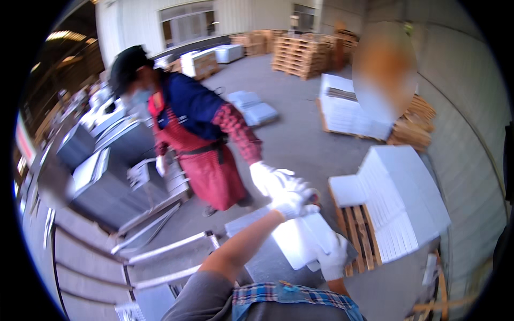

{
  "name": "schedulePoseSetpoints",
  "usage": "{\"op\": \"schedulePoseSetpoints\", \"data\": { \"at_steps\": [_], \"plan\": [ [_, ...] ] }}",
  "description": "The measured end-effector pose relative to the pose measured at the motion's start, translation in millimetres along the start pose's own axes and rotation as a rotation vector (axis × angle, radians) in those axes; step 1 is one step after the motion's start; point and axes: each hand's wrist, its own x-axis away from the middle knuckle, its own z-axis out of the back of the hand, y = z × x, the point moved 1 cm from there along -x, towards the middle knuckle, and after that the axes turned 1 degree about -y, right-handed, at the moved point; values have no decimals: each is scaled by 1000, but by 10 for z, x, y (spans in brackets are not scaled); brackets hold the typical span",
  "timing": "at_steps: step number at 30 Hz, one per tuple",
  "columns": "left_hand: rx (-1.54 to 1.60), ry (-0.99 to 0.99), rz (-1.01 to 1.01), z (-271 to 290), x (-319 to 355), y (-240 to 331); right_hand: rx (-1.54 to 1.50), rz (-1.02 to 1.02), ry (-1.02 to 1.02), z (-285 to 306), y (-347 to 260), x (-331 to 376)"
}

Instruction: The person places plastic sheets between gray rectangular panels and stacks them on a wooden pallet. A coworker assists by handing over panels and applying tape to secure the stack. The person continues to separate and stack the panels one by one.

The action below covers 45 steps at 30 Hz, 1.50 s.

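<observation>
White sheet: it lay on the grey worktop (267, 265) in front of the person, a pale, flat sheet (292, 243) between the two gloved hands.
Left hand: the person's left hand (289, 205), in a white glove, was over the far end of the sheet; its fingers looked bent, but blur hid whether they gripped anything.
Small object: a small dark and reddish object (312, 198) showed just beside the left hand's fingers, too blurred to name.
Right hand: the person's right hand (333, 259), also gloved, was at the right edge of the sheet; whether its fingers were closed on that edge could not be told.
Co-worker: a person in a red checked apron (206, 174) stood across the worktop, one gloved hand (270, 181) reaching in close to the person's left hand.
Right side: white panels (409, 192) stood in a stack on a wooden pallet (364, 230).
Left side: a metal frame (171, 278) was near the worktop, with large grey blocks (120, 187) beyond.
Background: stacked pallets (300, 56) stood on the grey floor (300, 107).
</observation>
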Motion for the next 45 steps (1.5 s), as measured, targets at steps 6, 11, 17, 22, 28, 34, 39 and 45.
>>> {"op": "schedulePoseSetpoints", "data": {
  "at_steps": [6, 11, 17, 22, 28, 34, 39, 45],
  "plan": [
    [-50, 144, 81, 298, 250, -120, 139, -98, -17, -112, -343, 98],
    [-6, 54, 147, 806, 500, -193, 139, -52, -18, -269, -398, 185],
    [107, 35, 410, 836, 548, -490, 122, -36, -38, -353, -611, 218],
    [382, 69, 732, 704, 478, -743, 120, -39, -19, -381, -657, 212],
    [552, 83, 763, 285, 406, -1279, 146, -10, -9, -407, -556, 207],
    [665, 6, 753, 262, 305, -1459, 186, -2, -6, -395, -555, 184],
    [923, -7, 738, 71, 276, -1578, 192, -15, 2, -433, -454, 210],
    [1064, 27, 739, 75, 285, -1538, 243, 91, 32, -424, -416, 212]
  ]
}}
